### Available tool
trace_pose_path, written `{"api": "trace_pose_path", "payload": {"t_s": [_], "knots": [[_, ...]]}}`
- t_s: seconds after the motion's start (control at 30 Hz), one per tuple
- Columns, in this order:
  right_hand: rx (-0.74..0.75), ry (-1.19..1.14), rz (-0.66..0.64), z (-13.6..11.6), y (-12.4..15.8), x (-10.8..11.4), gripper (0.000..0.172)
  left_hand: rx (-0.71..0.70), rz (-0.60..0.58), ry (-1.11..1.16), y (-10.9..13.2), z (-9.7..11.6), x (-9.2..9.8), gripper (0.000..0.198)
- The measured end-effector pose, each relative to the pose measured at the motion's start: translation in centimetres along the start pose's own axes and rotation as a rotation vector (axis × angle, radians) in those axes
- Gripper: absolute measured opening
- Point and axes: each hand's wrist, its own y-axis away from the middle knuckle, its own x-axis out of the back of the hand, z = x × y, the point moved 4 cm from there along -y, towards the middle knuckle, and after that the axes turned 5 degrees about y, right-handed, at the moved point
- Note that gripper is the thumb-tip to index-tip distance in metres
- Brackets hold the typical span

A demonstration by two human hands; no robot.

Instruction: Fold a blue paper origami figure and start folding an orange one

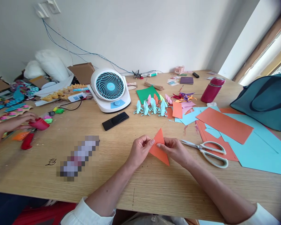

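Note:
Between my two hands, above the table, is a folded piece of orange paper (161,154) with pointed corners at top and bottom. My left hand (141,149) pinches its left side between thumb and fingers. On the other side my right hand (175,150) grips it, thumb lying over the front face. A pair of scissors (200,146) with pale handles rests partly open just right of my right hand. Beyond my hands stand several folded light-blue paper figures (145,107), with pink and orange ones behind them.
Orange sheets (224,123) and light-blue sheets (259,156) overlap at the right, near a teal bag (264,100) and a magenta bottle (212,90). A white fan (111,89) and a black phone (115,121) stand left of centre. Another person's hand (25,120) holds a red cup (40,124) at far left.

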Motion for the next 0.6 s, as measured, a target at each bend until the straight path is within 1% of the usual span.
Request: {"api": "trace_pose_path", "payload": {"t_s": [0.13,0.27,0.43,0.5,0.6], "knots": [[-0.011,-0.080,0.063,0.2,-0.1,0.3,0.048,0.084,-0.010,0.120,0.0,-0.2,-0.3,0.036],[-0.015,-0.090,0.093,0.5,-0.2,0.6,0.050,0.089,0.017,0.148,0.0,-0.3,-0.5,0.037],[-0.021,-0.074,0.156,0.6,-0.1,1.1,0.051,0.156,-0.013,0.185,-0.1,-0.9,-0.7,0.038],[-0.025,-0.063,0.162,0.6,-0.2,1.3,0.052,0.156,0.011,0.183,-0.3,-1.0,-0.4,0.038],[-0.043,-0.043,0.124,0.7,-0.2,1.4,0.054,0.167,0.052,0.193,-0.5,-1.0,0.3,0.039]]}}
